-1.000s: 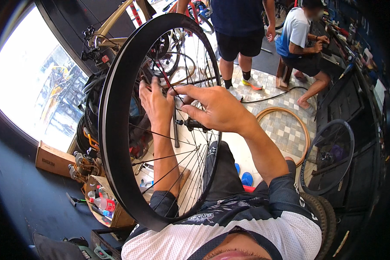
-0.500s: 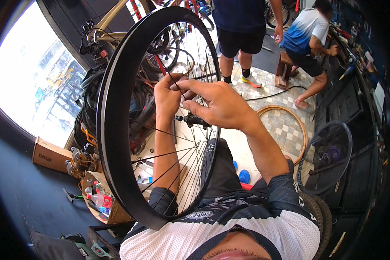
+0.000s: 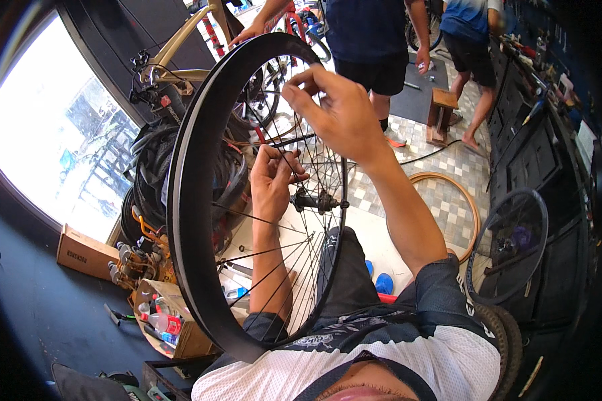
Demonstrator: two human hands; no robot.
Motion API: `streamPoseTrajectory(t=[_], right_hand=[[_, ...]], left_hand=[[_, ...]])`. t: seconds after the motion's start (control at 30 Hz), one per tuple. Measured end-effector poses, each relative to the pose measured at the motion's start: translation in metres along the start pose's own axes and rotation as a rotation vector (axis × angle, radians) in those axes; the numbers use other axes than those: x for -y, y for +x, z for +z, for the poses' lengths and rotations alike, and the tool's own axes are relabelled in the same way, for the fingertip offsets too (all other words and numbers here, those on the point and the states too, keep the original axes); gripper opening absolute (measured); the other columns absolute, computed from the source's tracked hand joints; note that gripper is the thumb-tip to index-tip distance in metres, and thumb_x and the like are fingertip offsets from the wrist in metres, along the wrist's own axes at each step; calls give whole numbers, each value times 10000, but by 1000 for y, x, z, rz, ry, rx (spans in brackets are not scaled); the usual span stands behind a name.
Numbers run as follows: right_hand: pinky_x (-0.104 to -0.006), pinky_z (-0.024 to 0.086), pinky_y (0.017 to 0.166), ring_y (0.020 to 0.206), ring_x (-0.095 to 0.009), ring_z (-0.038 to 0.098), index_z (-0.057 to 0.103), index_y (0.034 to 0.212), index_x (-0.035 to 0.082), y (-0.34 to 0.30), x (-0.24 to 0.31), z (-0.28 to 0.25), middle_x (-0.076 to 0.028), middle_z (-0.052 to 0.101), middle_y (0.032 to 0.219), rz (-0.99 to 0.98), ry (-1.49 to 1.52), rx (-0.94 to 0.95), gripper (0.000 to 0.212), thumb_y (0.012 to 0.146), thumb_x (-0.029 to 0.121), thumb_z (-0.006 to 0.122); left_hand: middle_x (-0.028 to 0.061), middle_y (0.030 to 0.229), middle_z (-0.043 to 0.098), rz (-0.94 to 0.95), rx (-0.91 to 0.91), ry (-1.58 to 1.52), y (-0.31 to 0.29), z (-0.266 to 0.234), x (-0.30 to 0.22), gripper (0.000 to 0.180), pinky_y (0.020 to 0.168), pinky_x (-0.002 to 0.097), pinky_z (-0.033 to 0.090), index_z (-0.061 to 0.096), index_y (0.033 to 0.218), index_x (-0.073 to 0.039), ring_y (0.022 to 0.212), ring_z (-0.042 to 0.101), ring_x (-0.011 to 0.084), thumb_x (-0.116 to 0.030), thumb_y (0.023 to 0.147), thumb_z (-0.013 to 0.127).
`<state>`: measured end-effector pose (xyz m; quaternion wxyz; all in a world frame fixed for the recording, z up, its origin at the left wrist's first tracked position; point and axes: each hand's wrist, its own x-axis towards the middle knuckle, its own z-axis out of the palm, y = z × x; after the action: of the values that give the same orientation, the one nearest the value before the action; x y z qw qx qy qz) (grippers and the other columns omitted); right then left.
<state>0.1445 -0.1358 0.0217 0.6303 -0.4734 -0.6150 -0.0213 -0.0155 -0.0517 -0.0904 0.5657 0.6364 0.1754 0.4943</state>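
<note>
A black deep-rimmed bicycle wheel [image 3: 191, 220] stands upright in front of me, its lower rim against my body. Thin black spokes [image 3: 274, 248] run from the rim to the dark hub [image 3: 322, 202]. My left hand [image 3: 270, 187] reaches in among the spokes with thumb and fingers closed round a spoke, left of the hub. Higher up, my right hand [image 3: 341, 120] is raised near the far part of the rim, thumb and forefinger pinched together. Whatever lies in that pinch is too small to make out.
Another person's hand [image 3: 250, 32] is at the rim's top. Two people stand ahead, beside a wooden stool [image 3: 441, 110]. A tan tyre [image 3: 473, 207] lies on the tiles; another wheel [image 3: 471, 267] leans right. A cardboard box [image 3: 197, 334] with bottles stands left, near hanging tubes [image 3: 144, 167].
My right hand has risen away from my left hand, which has moved lower. The wheel has shifted slightly right and down. A co-worker has stood up from the stool; another's hand has come to the rim.
</note>
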Motion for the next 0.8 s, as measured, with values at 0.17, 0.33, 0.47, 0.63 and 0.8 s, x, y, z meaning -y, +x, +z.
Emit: streamPoseTrajectory(t=[0.17, 0.33, 0.47, 0.63, 0.8], right_hand=[[-262, 537, 683, 767, -113, 730, 735, 1092, -1, 29, -5, 31, -89, 795, 915, -47, 13, -124, 290, 994, 269, 774], [-292, 551, 712, 816, -149, 761, 729, 1089, 8, 30, -9, 49, -86, 795, 895, -12, 70, -180, 263, 1010, 257, 748], [-439, 594, 737, 830, -339, 790, 728, 1049, 37, 34, -7, 45, -158, 798, 921, 34, 19, -95, 258, 1009, 287, 677], [-386, 570, 705, 765, -252, 767, 708, 1004, 16, 28, -13, 28, -144, 773, 851, 125, 98, -50, 240, 999, 252, 663], [-261, 565, 714, 807, -103, 725, 658, 1038, -36, -5, -20, -10, -69, 727, 844, 112, 403, -30, 198, 1044, 162, 659]], left_hand=[[114, 906, 695, 5, 13, 16, 2, 4, -1, 162, 732, 335, 658, 485, 1004, -40, 813, 683, 127, -98, 1101, 602], [105, 895, 686, 13, 11, 10, 4, 2, 4, 166, 724, 328, 655, 484, 1004, -38, 800, 670, 115, -103, 1104, 600], [77, 864, 659, 23, 44, 10, 2, -3, 5, 159, 726, 323, 642, 503, 1018, -26, 786, 653, 108, -108, 1101, 610], [35, 889, 642, 64, 59, 70, 2, -16, 12, 103, 769, 284, 569, 579, 1063, -16, 814, 645, 111, -85, 1076, 655], [100, 1215, 688, 144, -8, 81, 6, -35, 15, 302, 907, 308, 540, 596, 1335, 4, 1072, 699, 195, -160, 1085, 635]])
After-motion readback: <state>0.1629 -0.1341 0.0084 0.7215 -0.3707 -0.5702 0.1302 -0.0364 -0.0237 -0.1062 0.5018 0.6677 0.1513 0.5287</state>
